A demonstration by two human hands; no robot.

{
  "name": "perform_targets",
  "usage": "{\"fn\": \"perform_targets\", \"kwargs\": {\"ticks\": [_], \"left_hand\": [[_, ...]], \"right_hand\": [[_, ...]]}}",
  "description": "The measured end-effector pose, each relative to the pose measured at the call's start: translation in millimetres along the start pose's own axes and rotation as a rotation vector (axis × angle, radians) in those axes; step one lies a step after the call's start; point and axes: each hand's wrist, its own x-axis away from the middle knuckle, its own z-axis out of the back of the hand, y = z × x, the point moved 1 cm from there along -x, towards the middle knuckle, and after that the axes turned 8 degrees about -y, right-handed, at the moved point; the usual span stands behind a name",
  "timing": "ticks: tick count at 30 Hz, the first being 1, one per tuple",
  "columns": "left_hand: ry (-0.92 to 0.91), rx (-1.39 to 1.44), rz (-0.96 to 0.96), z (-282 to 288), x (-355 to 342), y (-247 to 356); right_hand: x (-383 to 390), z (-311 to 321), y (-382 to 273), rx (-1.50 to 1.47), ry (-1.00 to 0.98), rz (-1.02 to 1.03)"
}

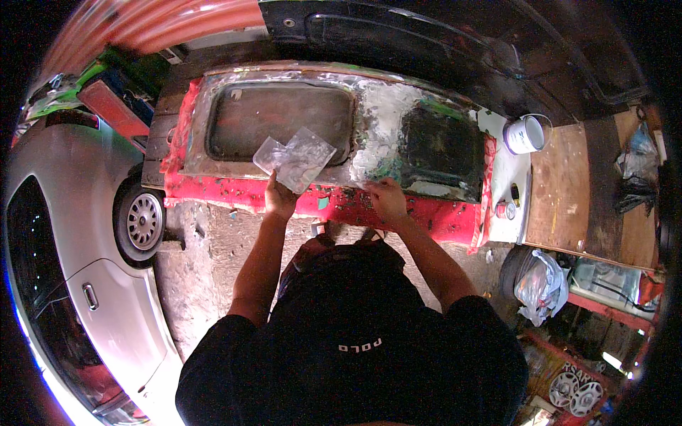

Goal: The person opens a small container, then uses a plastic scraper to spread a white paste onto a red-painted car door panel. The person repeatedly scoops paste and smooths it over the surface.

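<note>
Before me a weathered vehicle panel (280,113) with two recessed window shapes and a rough patch of white filler (376,113) lies on a paint-spotted red cloth (440,220). My left hand (280,193) is closed on clear, crinkled plastic sheets or bags (298,160), held over the panel's near edge. My right hand (387,199) is by the near edge below the filler, its fingers bent together; what they hold, if anything, is too small to make out.
A silver car (92,206) stands close on the left. At the right are a white bucket (524,133), small cans (505,209), a wooden board (558,177), a stuffed plastic bag (540,284) and wheel covers (568,390). A dark body panel (426,35) stretches along the back.
</note>
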Motion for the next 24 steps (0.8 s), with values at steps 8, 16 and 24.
{"fn": "perform_targets", "kwargs": {"ticks": [8, 16, 24], "left_hand": [[-0.027, -0.013, 0.034, -5.7, -11.1, -4.8], [-0.049, -0.065, 0.018, -22.7, -10.8, 0.7], [-0.05, -0.016, 0.027, -5.5, -7.1, 7.9]], "right_hand": [[-17.9, 49.3, 10.2, -0.029, 0.082, -0.364], [-56.8, 13.7, 53.1, 0.194, 0.075, -0.191], [5.8, 10.5, 45.7, 0.19, -0.041, -0.101]]}}
